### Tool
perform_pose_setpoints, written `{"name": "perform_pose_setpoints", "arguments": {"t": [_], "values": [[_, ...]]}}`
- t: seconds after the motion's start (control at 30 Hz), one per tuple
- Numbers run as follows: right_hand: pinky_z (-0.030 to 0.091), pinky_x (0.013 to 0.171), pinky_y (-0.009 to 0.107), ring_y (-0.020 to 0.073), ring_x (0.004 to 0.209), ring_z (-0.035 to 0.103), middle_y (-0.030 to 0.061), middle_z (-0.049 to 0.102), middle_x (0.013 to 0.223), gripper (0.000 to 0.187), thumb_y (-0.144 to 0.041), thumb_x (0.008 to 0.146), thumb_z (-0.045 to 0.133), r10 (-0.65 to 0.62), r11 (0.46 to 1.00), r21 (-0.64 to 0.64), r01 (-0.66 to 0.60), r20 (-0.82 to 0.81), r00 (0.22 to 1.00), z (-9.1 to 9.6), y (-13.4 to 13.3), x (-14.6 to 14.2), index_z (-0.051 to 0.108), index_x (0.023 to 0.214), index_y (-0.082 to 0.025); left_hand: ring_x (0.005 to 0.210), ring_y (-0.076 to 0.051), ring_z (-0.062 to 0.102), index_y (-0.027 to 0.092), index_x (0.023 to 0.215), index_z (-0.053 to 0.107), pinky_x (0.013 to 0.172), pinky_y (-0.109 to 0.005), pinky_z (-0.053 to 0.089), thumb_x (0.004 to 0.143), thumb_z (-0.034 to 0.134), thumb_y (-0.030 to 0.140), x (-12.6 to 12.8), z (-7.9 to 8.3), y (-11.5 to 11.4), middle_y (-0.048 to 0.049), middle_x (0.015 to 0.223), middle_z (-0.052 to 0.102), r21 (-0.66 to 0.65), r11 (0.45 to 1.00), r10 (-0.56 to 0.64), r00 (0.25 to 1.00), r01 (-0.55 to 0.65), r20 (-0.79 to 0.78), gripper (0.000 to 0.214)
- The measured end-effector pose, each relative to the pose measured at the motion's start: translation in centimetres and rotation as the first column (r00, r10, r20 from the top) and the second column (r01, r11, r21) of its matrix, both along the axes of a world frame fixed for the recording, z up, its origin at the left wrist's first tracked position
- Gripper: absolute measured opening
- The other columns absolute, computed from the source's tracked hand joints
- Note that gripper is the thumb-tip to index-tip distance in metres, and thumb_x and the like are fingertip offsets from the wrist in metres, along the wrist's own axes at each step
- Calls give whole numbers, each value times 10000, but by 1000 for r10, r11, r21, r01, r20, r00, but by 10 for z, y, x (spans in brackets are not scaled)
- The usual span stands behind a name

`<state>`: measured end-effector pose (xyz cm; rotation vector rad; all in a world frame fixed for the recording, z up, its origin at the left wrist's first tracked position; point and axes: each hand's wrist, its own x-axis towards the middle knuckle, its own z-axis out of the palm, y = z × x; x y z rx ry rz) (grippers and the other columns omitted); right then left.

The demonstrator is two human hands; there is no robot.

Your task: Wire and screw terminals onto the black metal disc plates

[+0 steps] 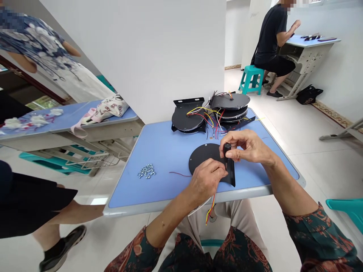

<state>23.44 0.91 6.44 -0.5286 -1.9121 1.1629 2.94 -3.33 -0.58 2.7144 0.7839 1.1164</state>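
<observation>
My right hand is closed around the black handle of a screwdriver, held upright with its shaft pointing down. Under it, a round black plate with a bent flange lies near the table's front edge. My left hand rests on that plate, thumb and fingers pinched together by the screwdriver's lower end; what they grip is hidden. Red, yellow and white wires hang over the edge below my left hand. A thin dark red wire sticks out to its left.
A pile of small silver screws lies on the blue table. Behind the plate stand black disc assemblies and a taller stack with loose wires. One person sits at a far desk; others stand at left.
</observation>
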Motion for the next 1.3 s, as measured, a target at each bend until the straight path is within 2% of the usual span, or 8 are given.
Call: {"name": "perform_pose_setpoints", "arguments": {"t": [0.43,0.67,0.83,1.3], "values": [[459,495,200,56,484,554,-7,694,714,245,-374,891,757,0,1000,15,-2,116,993,-1,1,0,672,897,-144,831,-156,626,155,874,688,725,-281,551,1018,508,141,0,0,0,-61,914,726,21,1000,-8,1000,8,26,230],[477,483,200,61,477,562,-11,687,708,241,-363,882,768,-12,1000,-5,12,84,996,-2,1,1,665,912,-148,842,-160,635,159,888,692,737,-297,562,1028,494,159,0,0,0,-66,920,729,-15,1000,-4,1000,4,11,242],[478,475,198,60,477,558,-6,687,714,243,-361,876,773,-9,1000,-2,9,57,998,-2,1,1,671,911,-143,869,-170,652,167,938,692,768,-317,575,1014,532,167,-1,-1,1,-72,954,739,-47,999,-7,1000,7,4,178],[477,448,181,52,470,549,3,692,721,231,-330,859,792,11,998,-60,-13,-31,999,-1,0,1,670,885,-135,867,-187,657,166,998,615,784,-327,571,981,569,124,-1,-3,3,-66,937,730,-22,999,-34,998,35,57,65]]}}
